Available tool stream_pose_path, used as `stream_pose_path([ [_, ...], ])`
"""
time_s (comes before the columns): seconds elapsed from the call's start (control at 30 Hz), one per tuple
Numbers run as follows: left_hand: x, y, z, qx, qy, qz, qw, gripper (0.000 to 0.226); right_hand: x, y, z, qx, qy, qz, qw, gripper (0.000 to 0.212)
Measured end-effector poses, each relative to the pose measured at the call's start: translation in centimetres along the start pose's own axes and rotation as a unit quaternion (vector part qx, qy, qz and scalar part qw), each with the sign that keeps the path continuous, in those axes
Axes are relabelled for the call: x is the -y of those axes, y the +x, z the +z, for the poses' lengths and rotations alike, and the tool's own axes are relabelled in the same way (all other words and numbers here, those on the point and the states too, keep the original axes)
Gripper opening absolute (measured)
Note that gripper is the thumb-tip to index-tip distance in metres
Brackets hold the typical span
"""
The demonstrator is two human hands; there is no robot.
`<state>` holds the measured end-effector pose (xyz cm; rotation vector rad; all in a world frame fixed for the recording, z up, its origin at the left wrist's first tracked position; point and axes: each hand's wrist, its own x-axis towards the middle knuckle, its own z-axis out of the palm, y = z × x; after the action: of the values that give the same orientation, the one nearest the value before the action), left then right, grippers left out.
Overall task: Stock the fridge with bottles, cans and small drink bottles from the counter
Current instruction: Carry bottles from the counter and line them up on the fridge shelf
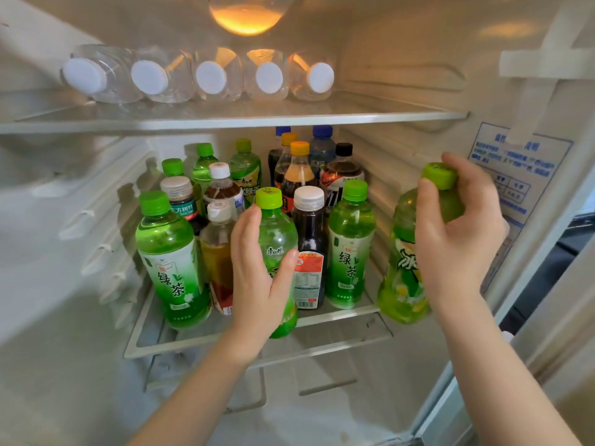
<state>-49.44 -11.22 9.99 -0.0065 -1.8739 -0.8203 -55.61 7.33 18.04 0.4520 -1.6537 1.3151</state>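
Note:
My left hand (257, 278) holds a green tea bottle (275, 230) with a yellow-green cap, standing at the front edge of the fridge's middle shelf (322, 326). My right hand (457, 233) grips the neck of a second green bottle (402, 278), held tilted in the air just right of the shelf's front corner. The shelf is packed with several upright bottles: green tea bottles at front left (170, 259) and front right (349, 243), a dark bottle with a white cap (309, 239), and others behind.
Several clear water bottles with white caps (209, 77) lie on their sides on the upper shelf (289, 119). The fridge's right wall carries a blue printed label (515, 175). A lamp (246, 19) glows at the top. Below the middle shelf is open fridge space.

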Motion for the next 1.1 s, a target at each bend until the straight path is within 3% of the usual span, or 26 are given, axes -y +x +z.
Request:
stream_pose_path([
  [0.37, 0.9, 1.3, 3.9, 0.036, -0.035, 0.038, 0.998, 0.06, 0.3, -0.1, -1.0, 0.071, 0.041, 0.032, 0.996, 0.023],
  [0.7, -0.2, 1.8, 2.1, 0.14, -0.076, -0.013, 0.987, 0.063, 1.5, 0.0, -0.5, 0.167, 0.123, 0.051, 0.977, 0.024],
  [0.9, 0.3, 4.1, -5.4, 0.004, 0.097, 0.033, 0.995, 0.035, 3.1, 0.2, 0.6, 0.24, 0.214, 0.05, 0.946, 0.023],
  [1.0, 0.5, 4.8, -7.8, 0.076, 0.215, 0.002, 0.974, 0.031, 4.2, 0.3, 1.6, 0.26, 0.25, 0.051, 0.931, 0.022],
  [1.1, 0.2, 4.5, -8.2, 0.164, 0.34, 0.036, 0.925, 0.034, 5.5, 0.5, 2.6, 0.272, 0.277, 0.046, 0.921, 0.022],
])
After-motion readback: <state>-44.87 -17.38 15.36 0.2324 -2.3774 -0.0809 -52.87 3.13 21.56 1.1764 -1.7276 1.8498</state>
